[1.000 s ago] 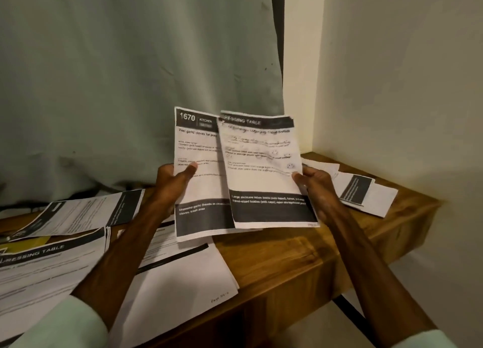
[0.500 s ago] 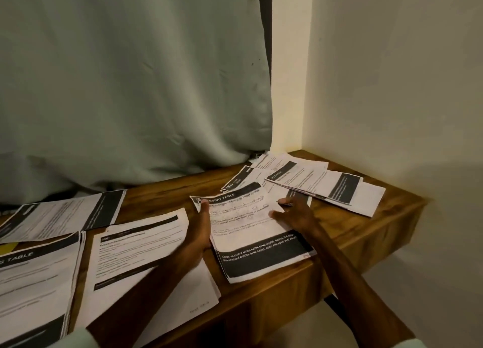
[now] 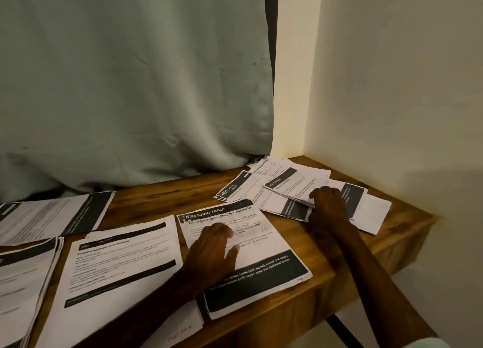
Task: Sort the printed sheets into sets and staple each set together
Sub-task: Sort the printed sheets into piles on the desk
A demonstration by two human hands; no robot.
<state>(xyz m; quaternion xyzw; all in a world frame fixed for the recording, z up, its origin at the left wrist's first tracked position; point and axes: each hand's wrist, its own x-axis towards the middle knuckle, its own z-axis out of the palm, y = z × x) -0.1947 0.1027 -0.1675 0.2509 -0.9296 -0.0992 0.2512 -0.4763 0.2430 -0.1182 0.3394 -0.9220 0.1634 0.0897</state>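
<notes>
Head view: my left hand lies flat, fingers extended and spread, pressing on the Dressing Table stack near the front edge of the wooden table. My right hand rests on the loose pile of sheets in the far right corner, fingers bent. I cannot tell whether they grip a sheet. Further sheets lie just left of the stack.

The left hand lay flat, fingers spread, on a white printed sheet headed DRESSING TABLE, which topped a small stack on the brown wooden table. The right hand rested with bent fingers on a loose pile of black-banded white sheets in the far corner, near a pale green curtain.
</notes>
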